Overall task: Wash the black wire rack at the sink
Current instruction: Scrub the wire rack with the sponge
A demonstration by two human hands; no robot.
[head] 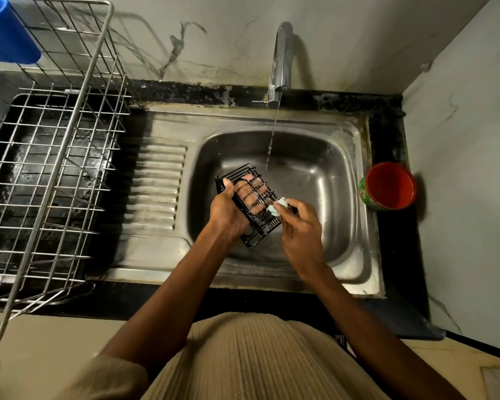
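A small black wire rack [259, 229] is held tilted over the steel sink basin [324, 197]. My left hand [228, 212] grips it from the left, thumb on the upper edge and fingers showing through the wires from behind. My right hand [300, 226] pinches a small pale foamy scrubber [276, 207] against the rack's right edge. A thin stream of water [272, 140] falls from the chrome tap [282, 62] into the basin, just beyond the rack.
A large steel wire dish drainer [55, 157] stands on the black counter at the left, with a blue cup [6, 33] at its top corner. A red and green cup [388, 186] sits right of the sink. The ribbed draining board [156, 186] lies between.
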